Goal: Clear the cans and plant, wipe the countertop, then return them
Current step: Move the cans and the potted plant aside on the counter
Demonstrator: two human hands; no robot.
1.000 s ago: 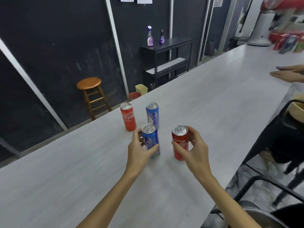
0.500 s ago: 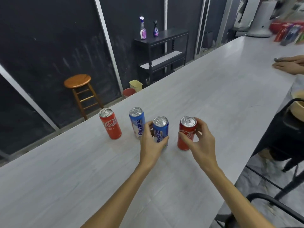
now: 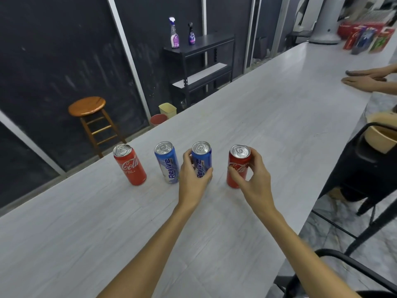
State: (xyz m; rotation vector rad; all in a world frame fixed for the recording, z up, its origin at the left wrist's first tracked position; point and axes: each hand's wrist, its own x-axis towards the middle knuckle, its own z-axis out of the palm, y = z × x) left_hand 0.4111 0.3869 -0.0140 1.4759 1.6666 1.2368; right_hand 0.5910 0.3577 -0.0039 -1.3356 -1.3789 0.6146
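Four tall cans stand upright in a row on the pale grey countertop (image 3: 268, 117). From the left: a red cola can (image 3: 130, 166), a blue Revive can (image 3: 167, 161), a second blue Revive can (image 3: 202, 157) and a second red cola can (image 3: 236, 163). My left hand (image 3: 192, 179) is wrapped around the second blue can. My right hand (image 3: 254, 179) grips the right red can, which rests on the counter. No plant is in view.
Another person's hands (image 3: 365, 79) rest on the counter at the far right. Colourful packages (image 3: 365, 38) stand at the far end. A wooden stool (image 3: 90, 117) and a black shelf (image 3: 199, 61) with spray bottles lie beyond the far edge. Black chairs (image 3: 369, 160) stand on my right.
Both hands have carried their cans away from me and set them in line with the two back cans, forming one row. The view has shifted with my head.
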